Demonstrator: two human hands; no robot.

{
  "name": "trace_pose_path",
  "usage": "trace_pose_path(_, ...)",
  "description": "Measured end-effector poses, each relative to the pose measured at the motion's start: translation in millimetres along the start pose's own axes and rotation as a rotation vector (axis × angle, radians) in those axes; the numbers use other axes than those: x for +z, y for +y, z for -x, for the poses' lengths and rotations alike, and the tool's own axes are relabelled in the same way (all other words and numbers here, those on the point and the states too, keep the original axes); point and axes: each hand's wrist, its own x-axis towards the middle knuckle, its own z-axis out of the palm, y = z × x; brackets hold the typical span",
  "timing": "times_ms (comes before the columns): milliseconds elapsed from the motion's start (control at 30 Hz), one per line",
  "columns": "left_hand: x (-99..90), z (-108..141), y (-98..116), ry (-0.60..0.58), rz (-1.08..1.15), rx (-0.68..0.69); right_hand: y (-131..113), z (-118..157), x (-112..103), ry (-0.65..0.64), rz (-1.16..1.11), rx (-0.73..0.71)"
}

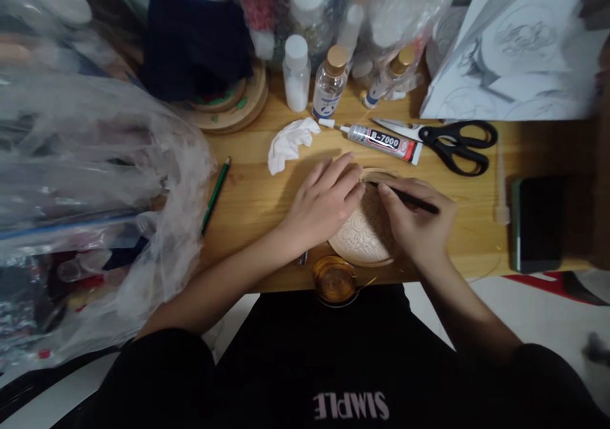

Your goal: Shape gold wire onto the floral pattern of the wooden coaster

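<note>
A round pale disc (pixel 365 232) with a raised swirling line pattern lies near the table's front edge. My left hand (pixel 324 203) rests on its left side, fingers stretched out and slightly apart, the fingertips near the top of the pattern. In my right hand (pixel 422 216) are slim black tweezers (pixel 412 201), slanting left with their tip at the upper part of the disc, close to the left fingertips. A tiny gold-coloured bit shows at that tip, too small to make out. Below the disc, a spool of gold wire (pixel 335 281) sits at the table edge.
Behind the disc lie a B-7000 glue tube (pixel 381 142), black-handled scissors (pixel 457 143) and a crumpled tissue (pixel 291 143). Small bottles (pixel 330 82) stand farther back. A green pencil (pixel 216 194) and plastic bags (pixel 95 194) are left; a phone (pixel 538 225) is right.
</note>
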Motion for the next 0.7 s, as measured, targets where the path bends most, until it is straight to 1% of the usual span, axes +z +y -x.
trace_pose_path(167, -2.7, -0.6, 0.3, -0.121, 0.037, -0.027, -2.9, 5.7, 5.7, 0.054, -0.006, 0.041)
trace_pose_path(200, -2.9, -0.5, 0.5, -0.123, 0.033, -0.030, -3.5, 6.3, 5.7, 0.051, -0.005, 0.039)
trace_pose_path(367, -0.5, 0.8, 1.1, -0.050, -0.001, -0.015, -3.2, 8.7, 3.2, 0.043, -0.010, 0.034)
trace_pose_path(567, 0.6, 1.8, 1.4, -0.083, 0.012, -0.027, -1.8, 10.6, 6.6, 0.072, -0.011, 0.005)
trace_pose_path(700, -0.7, 1.6, 2.4, -0.115, 0.014, -0.037, -4.2, 12.3, 11.6, 0.110, 0.018, 0.018)
